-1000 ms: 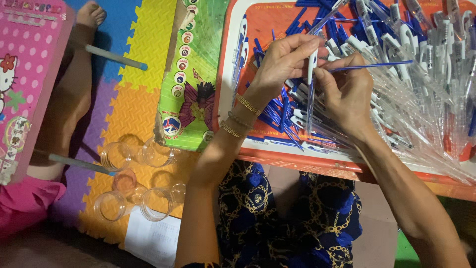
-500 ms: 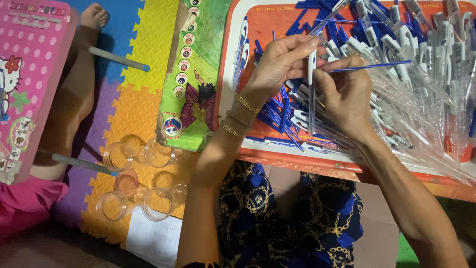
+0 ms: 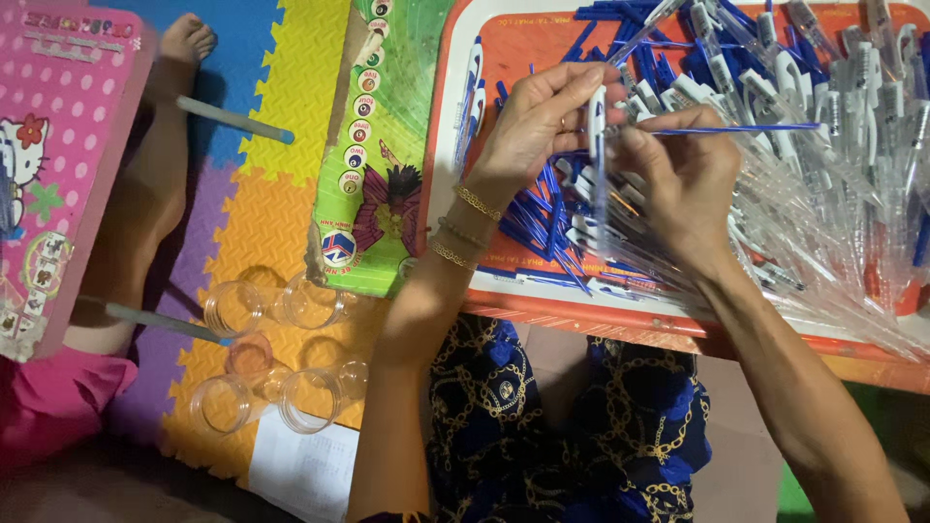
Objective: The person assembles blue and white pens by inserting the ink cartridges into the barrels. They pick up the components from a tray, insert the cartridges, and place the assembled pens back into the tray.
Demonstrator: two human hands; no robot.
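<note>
Under both hands lies an orange tray [image 3: 504, 58] with a white rim, heaped with clear pen barrels [image 3: 823, 223] to the right of the right hand and blue refills [image 3: 542, 223] below the left hand. Left of the left forearm spreads a foam puzzle mat [image 3: 281, 194], with a green printed sheet [image 3: 387, 165] on it and clear plastic cups [image 3: 281, 358] lower down; a pink box [image 3: 58, 145] sits farthest left. The left hand [image 3: 538, 121] pinches a white-and-clear pen barrel [image 3: 599, 165], held upright. The right hand [image 3: 683, 184], touching it, grips a thin blue refill [image 3: 736, 128] that juts rightward over the heap.
</note>
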